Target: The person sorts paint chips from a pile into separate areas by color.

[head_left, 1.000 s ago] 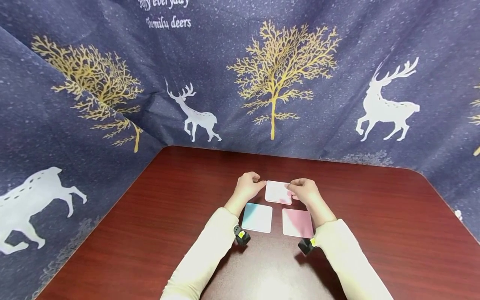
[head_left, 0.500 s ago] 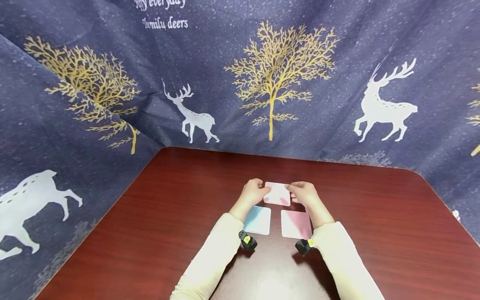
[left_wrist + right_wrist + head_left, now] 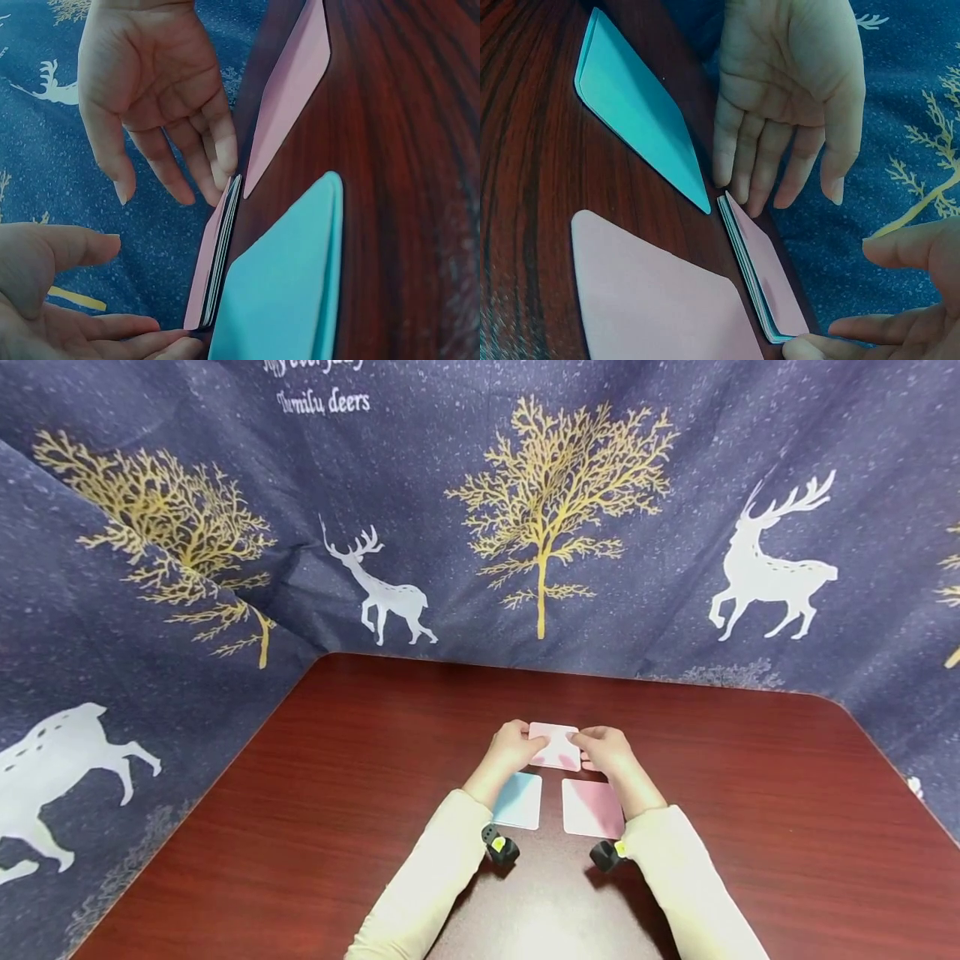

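A stack of several thin square cards (image 3: 555, 758) with rounded corners and a pink one on top lies on the table. In the head view, my left hand (image 3: 514, 750) is at its left side and my right hand (image 3: 607, 752) at its right. Both wrist views show fingertips right at the stack's (image 3: 210, 262) opposite edges, with thumbs raised away from its top. The fingers of my left hand (image 3: 67, 292) and right hand (image 3: 907, 307) are fairly straight. Nearer me lie blue cards (image 3: 519, 802), at least two layered, partly behind my left forearm, and a pink card (image 3: 588, 806).
The dark red wooden table (image 3: 337, 810) has rounded far corners. A dark blue cloth (image 3: 630, 635) printed with white deer and golden trees hangs behind it and along its left side. Each wrist carries a small black camera (image 3: 501, 847).
My left hand has moved right and a little nearer me, up to the stack's left edge. My right hand has stayed at the right edge. The stack's top looks pinker now.
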A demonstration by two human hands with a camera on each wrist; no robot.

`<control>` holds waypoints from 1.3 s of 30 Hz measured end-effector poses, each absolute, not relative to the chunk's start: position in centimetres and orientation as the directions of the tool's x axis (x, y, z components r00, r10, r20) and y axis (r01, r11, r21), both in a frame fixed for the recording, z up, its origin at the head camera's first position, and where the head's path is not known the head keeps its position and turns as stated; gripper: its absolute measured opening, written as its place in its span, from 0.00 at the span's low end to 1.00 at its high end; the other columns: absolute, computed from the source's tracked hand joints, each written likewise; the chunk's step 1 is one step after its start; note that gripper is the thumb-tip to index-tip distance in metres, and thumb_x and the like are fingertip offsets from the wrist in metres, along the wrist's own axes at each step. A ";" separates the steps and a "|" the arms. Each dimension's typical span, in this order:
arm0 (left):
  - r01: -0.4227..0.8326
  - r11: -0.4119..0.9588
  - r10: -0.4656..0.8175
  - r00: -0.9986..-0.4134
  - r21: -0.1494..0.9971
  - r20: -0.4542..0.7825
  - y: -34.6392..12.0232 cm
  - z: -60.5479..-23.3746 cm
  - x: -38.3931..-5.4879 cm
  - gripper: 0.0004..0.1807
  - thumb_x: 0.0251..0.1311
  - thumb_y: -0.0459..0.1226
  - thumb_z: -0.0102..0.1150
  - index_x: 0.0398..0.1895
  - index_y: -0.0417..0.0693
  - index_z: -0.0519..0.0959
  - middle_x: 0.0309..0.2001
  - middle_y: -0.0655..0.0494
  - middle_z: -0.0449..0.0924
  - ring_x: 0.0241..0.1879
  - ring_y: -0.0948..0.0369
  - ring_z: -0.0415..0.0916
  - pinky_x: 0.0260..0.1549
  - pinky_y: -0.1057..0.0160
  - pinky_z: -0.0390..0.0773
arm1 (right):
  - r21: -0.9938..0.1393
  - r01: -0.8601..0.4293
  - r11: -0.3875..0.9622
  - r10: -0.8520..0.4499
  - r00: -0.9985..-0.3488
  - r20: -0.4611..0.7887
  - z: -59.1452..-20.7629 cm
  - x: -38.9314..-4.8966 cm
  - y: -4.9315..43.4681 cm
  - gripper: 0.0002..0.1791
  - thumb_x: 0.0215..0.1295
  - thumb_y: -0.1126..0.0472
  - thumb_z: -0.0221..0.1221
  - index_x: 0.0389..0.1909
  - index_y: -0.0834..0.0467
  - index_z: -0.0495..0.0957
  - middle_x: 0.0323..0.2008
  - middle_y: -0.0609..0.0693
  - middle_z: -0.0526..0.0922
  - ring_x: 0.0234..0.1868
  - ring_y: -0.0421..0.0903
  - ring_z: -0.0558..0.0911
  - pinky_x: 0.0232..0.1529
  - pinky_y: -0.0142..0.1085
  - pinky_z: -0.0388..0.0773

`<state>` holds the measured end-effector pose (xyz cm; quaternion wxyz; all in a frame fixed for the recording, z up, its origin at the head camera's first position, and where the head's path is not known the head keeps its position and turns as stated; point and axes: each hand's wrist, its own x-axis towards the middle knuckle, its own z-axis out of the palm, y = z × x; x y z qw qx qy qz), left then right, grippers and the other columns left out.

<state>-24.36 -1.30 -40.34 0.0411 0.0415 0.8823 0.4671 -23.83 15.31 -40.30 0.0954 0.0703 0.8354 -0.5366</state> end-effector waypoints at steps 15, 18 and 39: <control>0.008 0.513 0.074 -0.997 0.859 -0.035 -1.1 -40.4 -24.4 0.25 0.56 0.39 0.62 0.50 0.29 0.74 0.47 0.36 0.79 0.48 0.45 0.77 0.47 0.52 0.78 | -0.902 0.203 0.380 0.058 -0.979 -0.196 -39.9 -23.5 15.0 0.27 0.66 0.59 0.55 0.59 0.75 0.67 0.54 0.71 0.73 0.47 0.58 0.80 0.42 0.37 0.83; 0.007 0.510 0.054 -0.998 0.860 -0.024 -1.1 -40.4 -24.5 0.24 0.55 0.39 0.62 0.49 0.29 0.75 0.46 0.36 0.80 0.48 0.46 0.77 0.46 0.53 0.79 | -0.917 0.173 0.358 0.059 -0.985 -0.163 -40.3 -23.7 15.2 0.26 0.63 0.60 0.58 0.55 0.76 0.70 0.49 0.70 0.77 0.41 0.52 0.82 0.39 0.36 0.83; -0.062 0.329 0.022 -0.997 0.942 -0.073 -1.1 -40.7 -24.9 0.21 0.51 0.30 0.64 0.49 0.32 0.75 0.46 0.38 0.80 0.44 0.48 0.81 0.41 0.60 0.82 | -0.948 0.171 0.268 0.167 -0.977 -0.129 -41.1 -24.0 15.9 0.18 0.60 0.71 0.55 0.51 0.75 0.73 0.33 0.58 0.84 0.25 0.37 0.82 0.33 0.32 0.83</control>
